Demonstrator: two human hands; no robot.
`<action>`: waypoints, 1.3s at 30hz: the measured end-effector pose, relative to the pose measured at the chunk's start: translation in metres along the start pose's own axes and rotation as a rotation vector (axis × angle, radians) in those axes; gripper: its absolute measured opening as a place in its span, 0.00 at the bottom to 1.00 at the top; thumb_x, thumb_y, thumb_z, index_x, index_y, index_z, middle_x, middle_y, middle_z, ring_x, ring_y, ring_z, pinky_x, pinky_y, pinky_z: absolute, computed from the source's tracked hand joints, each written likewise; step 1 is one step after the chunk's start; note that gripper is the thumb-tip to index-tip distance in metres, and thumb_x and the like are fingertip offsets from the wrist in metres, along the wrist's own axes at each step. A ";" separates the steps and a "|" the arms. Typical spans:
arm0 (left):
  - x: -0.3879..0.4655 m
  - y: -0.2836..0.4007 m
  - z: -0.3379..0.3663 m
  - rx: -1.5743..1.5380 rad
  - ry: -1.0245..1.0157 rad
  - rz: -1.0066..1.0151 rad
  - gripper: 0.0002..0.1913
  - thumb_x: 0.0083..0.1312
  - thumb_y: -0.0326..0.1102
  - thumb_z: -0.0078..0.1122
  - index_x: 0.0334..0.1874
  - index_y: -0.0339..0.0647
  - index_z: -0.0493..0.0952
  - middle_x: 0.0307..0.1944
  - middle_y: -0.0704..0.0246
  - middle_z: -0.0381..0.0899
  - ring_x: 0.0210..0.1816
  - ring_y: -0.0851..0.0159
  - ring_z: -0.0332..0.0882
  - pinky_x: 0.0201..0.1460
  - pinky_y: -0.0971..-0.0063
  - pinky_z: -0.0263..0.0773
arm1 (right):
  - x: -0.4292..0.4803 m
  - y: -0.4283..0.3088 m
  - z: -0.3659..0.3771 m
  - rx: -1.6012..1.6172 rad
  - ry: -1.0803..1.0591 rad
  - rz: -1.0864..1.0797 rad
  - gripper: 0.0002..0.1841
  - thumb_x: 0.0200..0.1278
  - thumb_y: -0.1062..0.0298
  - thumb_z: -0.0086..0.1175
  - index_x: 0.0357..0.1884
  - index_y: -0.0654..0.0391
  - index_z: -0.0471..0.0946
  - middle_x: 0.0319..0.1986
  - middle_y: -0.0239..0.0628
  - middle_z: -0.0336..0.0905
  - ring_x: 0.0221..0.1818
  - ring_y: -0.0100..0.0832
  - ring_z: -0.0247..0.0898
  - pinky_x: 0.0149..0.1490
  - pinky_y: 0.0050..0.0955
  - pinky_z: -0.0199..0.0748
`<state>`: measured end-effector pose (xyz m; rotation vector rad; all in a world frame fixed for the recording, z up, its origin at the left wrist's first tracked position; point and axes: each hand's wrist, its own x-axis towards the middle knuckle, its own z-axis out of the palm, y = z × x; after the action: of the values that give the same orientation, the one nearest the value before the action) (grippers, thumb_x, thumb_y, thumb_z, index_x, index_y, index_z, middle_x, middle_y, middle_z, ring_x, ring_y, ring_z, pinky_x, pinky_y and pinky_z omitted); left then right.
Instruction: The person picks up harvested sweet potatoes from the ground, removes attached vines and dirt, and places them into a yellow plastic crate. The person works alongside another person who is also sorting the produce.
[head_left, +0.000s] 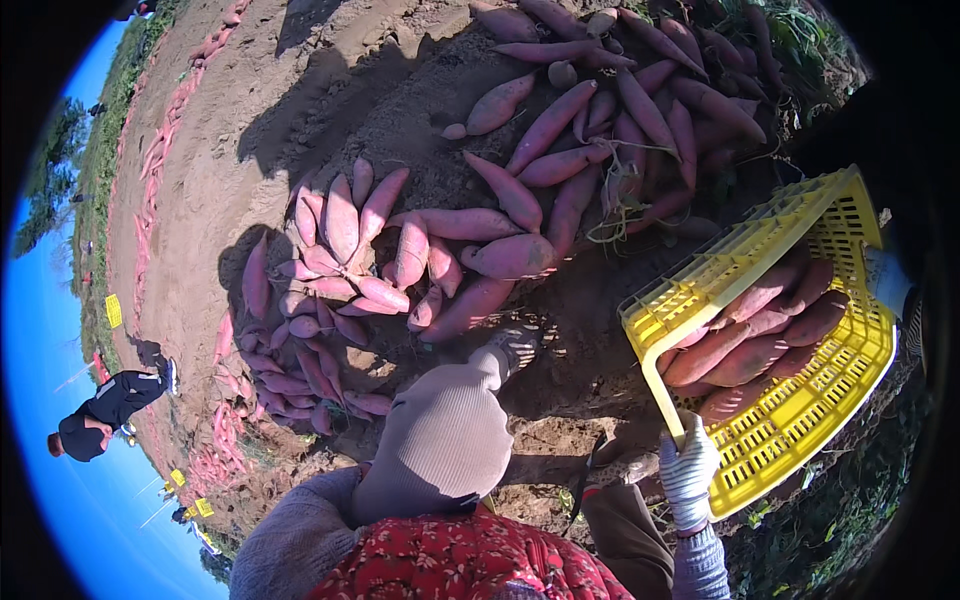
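My right hand (688, 466), in a white striped knit glove, grips the rim of a yellow plastic crate (795, 442). The crate is tilted, with its opening towards me. Several sweet potatoes (739, 360) lie inside it. My left hand is out of view; only the grey knit sleeve (296, 532) shows, bent beside my knee (442, 435). Beyond my foot (519, 346), a heap of pinkish-red sweet potatoes (510, 256) spreads over the soil. Smaller ones (300, 375) are bunched to the left of that foot.
More sweet potatoes (637, 97) are piled at the upper right beside green vines (802, 37). Long rows of them (154, 161) run along the field at left. A person in dark clothes (112, 412) stands there. Yellow crates (113, 310) sit farther off. Leafy ground (840, 517) borders my crate.
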<state>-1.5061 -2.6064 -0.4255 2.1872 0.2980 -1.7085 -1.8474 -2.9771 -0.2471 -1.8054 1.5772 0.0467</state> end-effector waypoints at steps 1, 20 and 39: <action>0.018 -0.011 -0.009 0.010 0.023 0.025 0.12 0.69 0.37 0.57 0.51 0.43 0.81 0.45 0.57 0.85 0.46 0.50 0.84 0.48 0.60 0.77 | -0.001 0.003 0.005 -0.006 0.028 0.001 0.15 0.58 0.64 0.66 0.47 0.54 0.80 0.31 0.47 0.84 0.33 0.49 0.82 0.40 0.41 0.78; 0.074 0.164 -0.012 1.258 0.926 1.221 0.17 0.65 0.40 0.57 0.54 0.44 0.80 0.40 0.68 0.82 0.46 0.59 0.80 0.43 0.60 0.74 | -0.088 -0.040 0.021 -0.437 0.512 -0.250 0.24 0.57 0.64 0.66 0.56 0.57 0.77 0.52 0.49 0.78 0.55 0.51 0.74 0.60 0.43 0.73; -0.107 0.132 -0.154 -0.369 -0.736 0.500 0.30 0.70 0.70 0.50 0.48 0.48 0.78 0.23 0.73 0.77 0.14 0.71 0.67 0.16 0.79 0.59 | -0.256 -0.079 -0.025 -0.031 0.463 -0.494 0.21 0.58 0.72 0.65 0.55 0.58 0.78 0.52 0.46 0.80 0.53 0.48 0.79 0.58 0.37 0.76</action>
<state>-1.3464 -2.6611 -0.2701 1.1371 -0.1155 -1.8267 -1.8521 -2.7748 -0.0699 -2.2946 1.3722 -0.6188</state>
